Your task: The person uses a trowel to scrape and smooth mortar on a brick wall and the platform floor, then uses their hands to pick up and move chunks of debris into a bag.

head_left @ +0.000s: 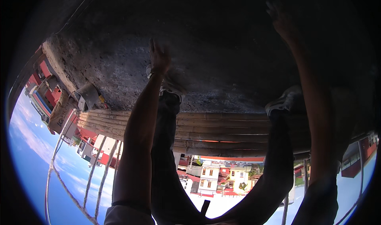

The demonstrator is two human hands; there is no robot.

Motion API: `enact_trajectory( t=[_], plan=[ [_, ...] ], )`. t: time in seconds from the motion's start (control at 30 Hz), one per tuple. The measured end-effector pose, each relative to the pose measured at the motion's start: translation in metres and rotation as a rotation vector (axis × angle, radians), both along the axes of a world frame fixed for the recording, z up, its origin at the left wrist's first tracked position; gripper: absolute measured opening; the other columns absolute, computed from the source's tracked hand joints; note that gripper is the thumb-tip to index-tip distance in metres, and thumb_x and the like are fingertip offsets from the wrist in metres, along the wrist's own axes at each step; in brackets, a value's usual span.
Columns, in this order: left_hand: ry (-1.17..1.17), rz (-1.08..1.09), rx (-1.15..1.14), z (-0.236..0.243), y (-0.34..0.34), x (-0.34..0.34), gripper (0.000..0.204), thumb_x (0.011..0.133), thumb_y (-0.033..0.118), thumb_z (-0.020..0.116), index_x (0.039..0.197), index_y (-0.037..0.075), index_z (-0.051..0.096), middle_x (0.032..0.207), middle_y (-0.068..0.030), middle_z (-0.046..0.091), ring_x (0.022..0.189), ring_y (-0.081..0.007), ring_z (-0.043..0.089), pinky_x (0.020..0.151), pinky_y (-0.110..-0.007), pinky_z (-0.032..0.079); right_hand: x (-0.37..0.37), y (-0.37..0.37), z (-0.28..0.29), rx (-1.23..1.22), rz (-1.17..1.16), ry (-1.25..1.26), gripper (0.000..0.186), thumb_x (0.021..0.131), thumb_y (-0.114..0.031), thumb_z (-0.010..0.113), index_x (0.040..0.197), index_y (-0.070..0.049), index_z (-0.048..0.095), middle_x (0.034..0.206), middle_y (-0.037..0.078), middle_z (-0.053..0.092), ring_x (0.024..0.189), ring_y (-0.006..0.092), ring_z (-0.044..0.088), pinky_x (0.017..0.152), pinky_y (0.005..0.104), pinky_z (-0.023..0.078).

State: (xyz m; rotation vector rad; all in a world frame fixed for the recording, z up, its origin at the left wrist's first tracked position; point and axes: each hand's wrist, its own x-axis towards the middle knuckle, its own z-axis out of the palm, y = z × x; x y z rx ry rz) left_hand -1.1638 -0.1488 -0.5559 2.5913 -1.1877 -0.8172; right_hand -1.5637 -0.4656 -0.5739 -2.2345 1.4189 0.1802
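Observation:
My left hand (160, 59) is above or against a dark, rough concrete surface (119, 72), its fingers stretched out and a little blurred. Nothing shows in it, and a watch (149, 71) sits on that wrist. Farther out on the right, my right hand (281, 23) reaches over the darkest part of the same surface. A pale, blurred patch shows at its fingers; whether that is a tool or the fingertips I cannot make out. My left shoe (173, 88) and right shoe (284, 100) rest at the surface's edge, below the hands in the picture.
Bamboo poles (222, 127) run side by side along the concrete's edge. A grey bucket (88, 94) lies tilted at the left, beside thin poles and ropes (52, 161). Past the bamboo appear houses (210, 175) far off. A thin cable (75, 13) crosses the upper left.

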Motion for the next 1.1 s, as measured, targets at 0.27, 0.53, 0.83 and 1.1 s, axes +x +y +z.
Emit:
enact_trajectory(
  t=[0.27, 0.53, 0.83, 1.1],
  plan=[
    [0.042, 0.064, -0.321, -0.055, -0.107, -0.091, 0.071, 0.105, 0.044, 0.038, 0.154, -0.005, 0.02, 0.162, -0.0286, 0.014, 0.151, -0.0446, 0.009, 0.122, -0.056, 0.012, 0.073, 0.021, 0.001, -0.101, 0.945, 0.069, 0.037, 0.1, -0.014, 0.051, 0.135, -0.004, 0.053, 0.121, 0.022, 0.062, 0.104, 0.0371, 0.066, 0.086, 0.0473, 0.054],
    [0.163, -0.101, -0.511, -0.067, -0.068, -0.164, 0.061, 0.107, 0.037, 0.035, 0.151, -0.005, 0.03, 0.159, -0.0266, 0.026, 0.151, -0.042, 0.017, 0.122, -0.053, 0.013, -0.033, 0.103, 0.034, 0.491, -0.452, -0.083, 0.023, 0.098, -0.024, 0.061, 0.111, -0.006, 0.063, 0.101, 0.011, 0.063, 0.098, 0.0288, 0.064, 0.087, 0.0447, 0.052],
    [0.317, 0.007, -0.671, -0.059, -0.103, -0.189, 0.061, 0.108, 0.041, 0.032, 0.146, -0.006, 0.038, 0.154, -0.025, 0.036, 0.144, -0.0405, 0.033, 0.117, -0.049, 0.029, 0.069, 0.237, 0.0, -0.016, 0.169, -0.264, 0.025, 0.099, -0.01, 0.05, 0.122, -0.002, 0.056, 0.1, 0.018, 0.063, 0.088, 0.032, 0.067, 0.073, 0.0438, 0.055],
    [0.476, -0.06, -0.339, 0.045, -0.11, -0.22, 0.078, 0.105, 0.057, 0.019, 0.154, -0.003, 0.026, 0.161, -0.0246, 0.023, 0.151, -0.0398, 0.017, 0.122, -0.051, 0.018, 0.057, 0.24, 0.111, 0.973, -0.878, -0.708, 0.041, 0.107, -0.04, 0.039, 0.099, -0.003, 0.056, 0.067, 0.01, 0.056, 0.054, 0.0165, 0.057, 0.047, 0.0316, 0.045]
  ],
)
